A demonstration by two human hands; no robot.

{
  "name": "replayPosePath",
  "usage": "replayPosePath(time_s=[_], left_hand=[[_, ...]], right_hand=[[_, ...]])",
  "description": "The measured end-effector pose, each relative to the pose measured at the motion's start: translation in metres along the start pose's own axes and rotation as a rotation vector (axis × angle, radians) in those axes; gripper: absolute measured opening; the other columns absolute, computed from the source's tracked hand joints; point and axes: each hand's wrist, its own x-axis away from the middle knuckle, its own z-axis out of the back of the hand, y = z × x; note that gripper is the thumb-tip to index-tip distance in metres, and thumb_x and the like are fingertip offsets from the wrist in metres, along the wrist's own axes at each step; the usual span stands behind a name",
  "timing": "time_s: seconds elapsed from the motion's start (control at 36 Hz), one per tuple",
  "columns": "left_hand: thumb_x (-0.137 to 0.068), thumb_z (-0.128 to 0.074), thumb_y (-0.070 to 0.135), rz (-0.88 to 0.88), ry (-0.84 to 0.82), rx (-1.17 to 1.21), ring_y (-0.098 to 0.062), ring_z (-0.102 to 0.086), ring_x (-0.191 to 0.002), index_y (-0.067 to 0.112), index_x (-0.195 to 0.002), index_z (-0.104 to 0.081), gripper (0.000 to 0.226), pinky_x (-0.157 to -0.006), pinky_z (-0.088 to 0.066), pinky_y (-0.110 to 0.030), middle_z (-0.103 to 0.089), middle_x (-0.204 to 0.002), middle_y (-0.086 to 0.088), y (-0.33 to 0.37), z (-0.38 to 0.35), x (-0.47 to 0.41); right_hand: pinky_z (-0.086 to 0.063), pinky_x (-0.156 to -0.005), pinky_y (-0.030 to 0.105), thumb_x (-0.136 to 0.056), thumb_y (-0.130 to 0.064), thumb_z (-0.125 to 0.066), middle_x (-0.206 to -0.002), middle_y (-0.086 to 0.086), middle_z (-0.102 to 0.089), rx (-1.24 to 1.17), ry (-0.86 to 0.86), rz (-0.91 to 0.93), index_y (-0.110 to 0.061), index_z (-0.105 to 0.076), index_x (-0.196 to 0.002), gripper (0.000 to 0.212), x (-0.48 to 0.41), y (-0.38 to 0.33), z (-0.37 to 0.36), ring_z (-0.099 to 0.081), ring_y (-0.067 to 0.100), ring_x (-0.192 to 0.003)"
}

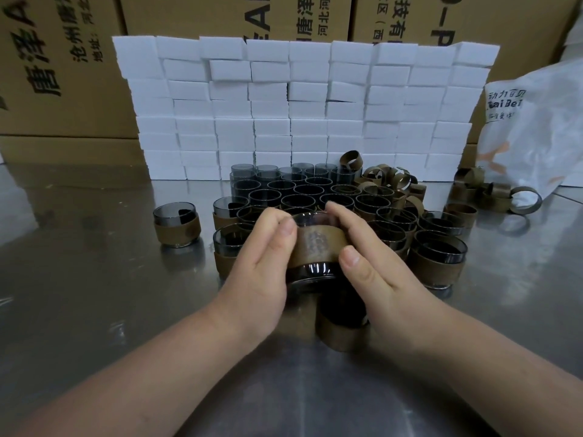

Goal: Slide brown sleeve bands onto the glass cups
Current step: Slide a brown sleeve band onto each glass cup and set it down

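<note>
My left hand (265, 263) and my right hand (372, 269) grip one dark glass cup (312, 275) from both sides, raised above the steel table. A brown sleeve band (318, 247) with an embossed mark wraps the cup's middle, with my thumbs pressing on it. Below the hands another banded cup (340, 329) rests on the table, partly hidden. Behind stand several bare glass cups (284, 187) in rows. Banded cups (438, 260) sit to the right, and one banded cup (176, 225) is alone at the left. Loose brown bands (388, 181) are heaped at the back right.
A wall of white boxes (299, 105) runs across the back of the steel table (94, 294). Cardboard cartons (63, 58) stand behind it. A white plastic bag (536, 127) lies at the right, with more loose bands (495, 193) beside it.
</note>
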Motion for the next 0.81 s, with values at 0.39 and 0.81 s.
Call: replayPosePath(time_s=[0.39, 0.81], left_hand=[[-0.077, -0.042, 0.035, -0.093, 0.091, -0.568, 0.017, -0.039, -0.091, 0.038, -0.089, -0.035, 0.014, -0.070, -0.029, 0.004, -0.038, -0.102, 0.017, -0.014, 0.004, -0.002], [-0.092, -0.052, 0.020, 0.079, 0.732, -0.608, 0.017, -0.036, -0.079, 0.018, -0.095, -0.053, 0.004, -0.063, -0.018, 0.012, -0.029, -0.132, 0.006, -0.026, 0.046, -0.035]], right_hand=[[-0.047, -0.083, 0.026, -0.087, -0.045, -0.046, -0.095, -0.025, -0.058, 0.202, 0.223, -0.221, -0.051, -0.051, -0.086, 0.008, -0.008, -0.004, 0.011, -0.053, -0.008, -0.094], [-0.046, -0.088, 0.032, -0.085, -0.036, -0.055, -0.093, -0.026, -0.052, 0.333, 0.149, -0.326, -0.033, -0.062, -0.101, 0.018, -0.007, 0.001, 0.007, -0.051, -0.001, -0.092]])
